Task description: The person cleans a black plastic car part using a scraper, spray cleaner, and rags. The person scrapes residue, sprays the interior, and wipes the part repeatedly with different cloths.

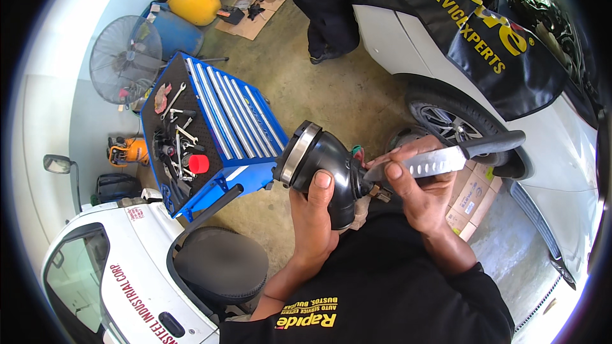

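A black rubber CV joint boot (326,160) is held up in front of my chest, its wide end with a metal band (299,154) pointing to the upper left. My left hand (312,223) grips it from below, thumb pressed along its side. My right hand (424,200) pinches a knife (427,164) by its dimpled silver blade, thumb on the near face and fingers behind. The blade's tip lies by the boot's narrow end; whether it touches, I cannot tell. The knife's black handle (494,143) points right, outside my grip.
A blue tool cabinet (236,114) with wrenches and a red cap (198,164) on top stands left. A white vehicle door (137,274) and a round black stool (221,261) are nearer. At right is a car with a front wheel (449,121); another person (325,13) stands beyond.
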A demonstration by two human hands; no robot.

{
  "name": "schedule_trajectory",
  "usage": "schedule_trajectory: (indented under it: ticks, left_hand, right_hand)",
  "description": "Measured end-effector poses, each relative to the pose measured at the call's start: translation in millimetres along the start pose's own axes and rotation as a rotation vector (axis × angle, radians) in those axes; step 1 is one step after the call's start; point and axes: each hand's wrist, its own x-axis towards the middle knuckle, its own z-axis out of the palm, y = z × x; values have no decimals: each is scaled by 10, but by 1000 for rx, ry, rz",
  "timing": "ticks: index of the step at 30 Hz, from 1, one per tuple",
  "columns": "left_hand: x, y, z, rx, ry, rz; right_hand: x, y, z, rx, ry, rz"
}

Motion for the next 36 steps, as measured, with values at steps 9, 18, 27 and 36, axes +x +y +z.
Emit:
schedule_trajectory:
  ticks: [9,18,27,36]
  left_hand:
    - [0,-23,-14,9,17,-13]
    - [1,-75,-53,7,3,-35]
    - [-41,-62,-36,18,16,-37]
    - [-39,-145,-215,149,-34,-75]
  right_hand:
    - [22,-94,7,69,-101,51]
    - [73,-49,-41,-49,-152,-144]
    - [37,-114,-33,-40,-114,-92]
    - [42,-153,-8,-14,-79,6]
